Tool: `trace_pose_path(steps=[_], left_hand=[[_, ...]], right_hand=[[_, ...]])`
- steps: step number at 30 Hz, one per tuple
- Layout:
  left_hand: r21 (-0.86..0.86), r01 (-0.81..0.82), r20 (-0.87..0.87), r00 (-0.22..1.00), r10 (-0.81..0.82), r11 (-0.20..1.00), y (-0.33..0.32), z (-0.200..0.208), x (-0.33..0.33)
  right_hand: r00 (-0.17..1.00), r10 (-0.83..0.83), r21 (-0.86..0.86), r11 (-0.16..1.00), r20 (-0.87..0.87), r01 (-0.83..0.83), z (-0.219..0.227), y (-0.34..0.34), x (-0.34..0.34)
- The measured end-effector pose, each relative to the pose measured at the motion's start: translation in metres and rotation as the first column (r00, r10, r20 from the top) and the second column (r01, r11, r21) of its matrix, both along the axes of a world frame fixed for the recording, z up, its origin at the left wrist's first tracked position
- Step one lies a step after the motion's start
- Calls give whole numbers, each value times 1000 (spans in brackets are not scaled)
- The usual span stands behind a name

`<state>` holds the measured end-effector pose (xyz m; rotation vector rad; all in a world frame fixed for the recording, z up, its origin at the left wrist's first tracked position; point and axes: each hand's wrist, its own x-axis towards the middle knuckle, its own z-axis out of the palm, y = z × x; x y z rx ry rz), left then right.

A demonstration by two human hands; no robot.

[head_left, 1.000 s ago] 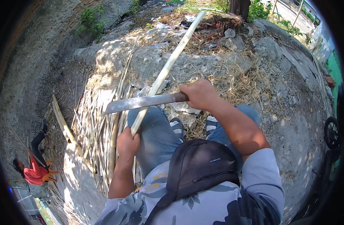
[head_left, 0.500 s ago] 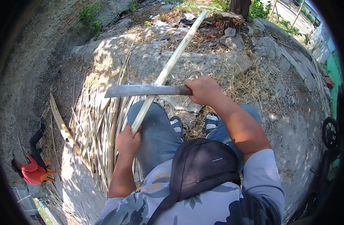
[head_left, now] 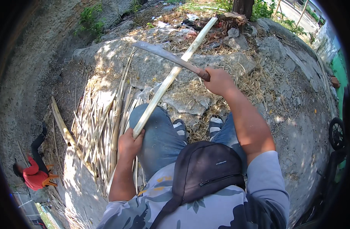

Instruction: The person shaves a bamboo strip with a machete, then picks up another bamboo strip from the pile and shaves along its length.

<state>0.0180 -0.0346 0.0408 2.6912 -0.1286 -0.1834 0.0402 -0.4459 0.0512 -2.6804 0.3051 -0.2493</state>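
Note:
My left hand (head_left: 131, 143) is closed round the near end of a long pale bamboo strip (head_left: 163, 87), which slants up and away to the right past my left knee. In my right hand (head_left: 219, 81) is the dark handle of a machete (head_left: 165, 54). Its long grey blade points to the far left and crosses the strip in its farther half. Whether the edge touches the strip I cannot tell. Beside my left leg lies a heap of split bamboo strips (head_left: 100, 131).
A split bamboo pole (head_left: 64, 128) lies left of the heap. Farther left, a person in a red top (head_left: 33, 176) sits on an orange stool (head_left: 50, 179). Ahead are a stone ledge (head_left: 117, 53), dry shavings and a tree trunk (head_left: 243, 8). A wheel (head_left: 336, 134) stands at the far right.
My right hand has moved the machete forward along the strip, away from me, and its blade has tilted. The strip's far end has dropped slightly to the right. My left hand keeps its hold.

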Motion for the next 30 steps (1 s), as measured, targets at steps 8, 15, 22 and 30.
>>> trace_pose_path(steps=[8,15,22,30], left_hand=[[-25,93,115,989,-90,995,7,-14,-4],[-53,123,249,963,-106,991,11,-28,-4],[46,135,193,971,-141,990,10,-23,3],[66,131,175,975,-140,989,3,-13,2]], right_hand=[[930,368,-216,908,0,-359,4,48,-11],[988,152,-124,980,-22,-153,-1,7,5],[980,-176,162,968,-94,189,-13,-19,6],[940,288,-240,914,-184,-327,11,40,-11]])
